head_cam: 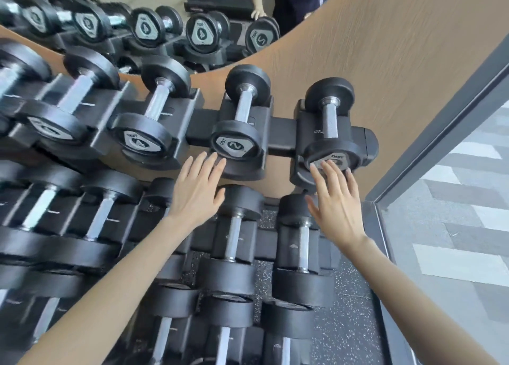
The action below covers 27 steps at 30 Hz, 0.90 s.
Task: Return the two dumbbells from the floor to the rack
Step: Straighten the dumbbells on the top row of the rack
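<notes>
- Head view: a speckled black rubber floor shows at 5 o'clock, under and beside the rack.
- A tan wall with a wood-grain look rises behind the rack, from 12 to 2 o'clock.
- A mirror at 11 o'clock reflects a row of dumbbell ends.
- At 3 o'clock a grey frame edges a glass pane. Beyond it lies carpet in grey and white angular blocks.
- The rack is matte black, with moulded cradles in tiers. The lower tier holds larger dumbbells at 6 o'clock.
- The dumbbell marked 2 lies in a top-tier cradle near the centre. It has round black rubber heads, a ridged metal handle and a silver three-sided badge.
- The end dumbbell lies in the last cradle at 2 o'clock of centre, just beside the other and of the same make.
- The left hand has its grip spread and its fingers straight. The tips reach the lower rim of the dumbbell marked 2; I cannot tell whether they touch it.
- The right hand has its grip spread, with straight fingers resting on the near head of the end dumbbell.
</notes>
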Tool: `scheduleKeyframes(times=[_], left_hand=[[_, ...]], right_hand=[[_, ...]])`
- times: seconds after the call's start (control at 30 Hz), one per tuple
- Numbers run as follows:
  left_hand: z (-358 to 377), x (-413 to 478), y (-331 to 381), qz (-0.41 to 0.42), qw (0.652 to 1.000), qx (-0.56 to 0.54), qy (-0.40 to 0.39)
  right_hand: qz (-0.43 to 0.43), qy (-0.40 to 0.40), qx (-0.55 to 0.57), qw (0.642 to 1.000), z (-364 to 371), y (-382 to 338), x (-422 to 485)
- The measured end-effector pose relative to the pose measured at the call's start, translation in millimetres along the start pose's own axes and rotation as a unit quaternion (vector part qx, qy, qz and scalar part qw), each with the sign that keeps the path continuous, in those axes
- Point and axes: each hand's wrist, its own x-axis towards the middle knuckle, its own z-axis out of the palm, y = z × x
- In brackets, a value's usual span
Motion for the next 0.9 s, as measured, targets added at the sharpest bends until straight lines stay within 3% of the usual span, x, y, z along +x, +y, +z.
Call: scheduleKeyframes(times=[0.27, 0.53, 0.8, 0.9], left_hand=[[6, 28, -86, 0.075, 0.996, -0.043, 0.009], [27, 70, -92, 0.12, 0.986, -0.117, -0.008], [43, 97, -81, 0.065, 0.951, -0.302, -0.016], [42, 102, -79, 0.06, 0.943, -0.325, -0.022]], right_hand=[[0.061, -0.005, -0.011, 0.998, 9, -79, 46], [0.053, 0.017, -0.024, 0.998, 23, -96, 111], [0.01, -0.003, 0.0, 1.0, 33, -98, 143], [0.019, -0.01, 0.042, 0.999, 33, -95, 146]])
